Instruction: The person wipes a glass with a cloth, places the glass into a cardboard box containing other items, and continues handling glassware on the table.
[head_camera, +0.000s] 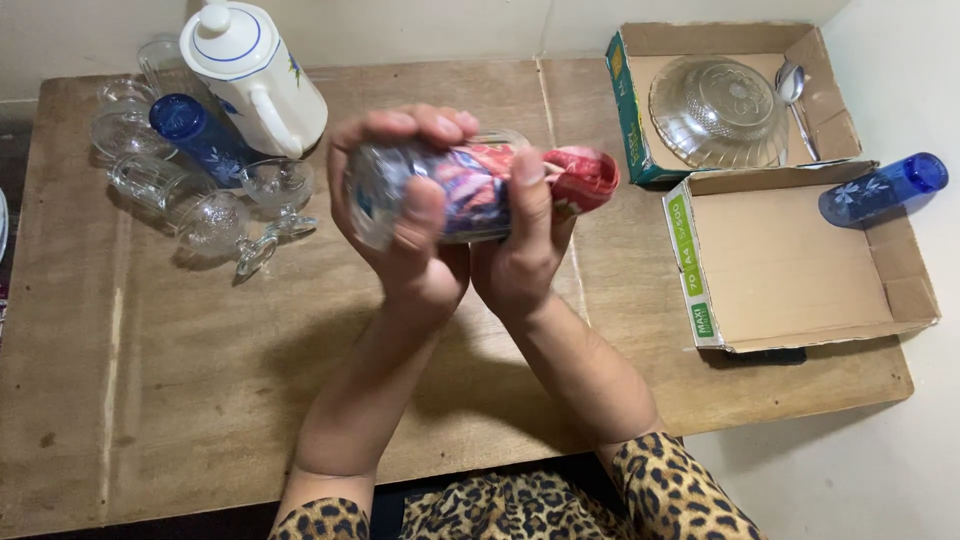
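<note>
My left hand (405, 205) grips a clear drinking glass (372, 190) held on its side above the middle of the wooden table (180, 370). A red and purple patterned cloth (585, 178) is stuffed into the glass and sticks out of its right end. There my right hand (520, 240) holds the cloth and the glass's mouth end, thumb on top. Both hands sit close together, wrists touching.
At the back left stand a white teapot (255, 75), a blue glass (200, 135) and several clear glasses (190, 200), one a stemmed one lying over. At the right, one cardboard box lid (640, 120) holds a glass bowl (718, 110) and a spoon (795, 95); another (790, 270) holds a blue glass (882, 188).
</note>
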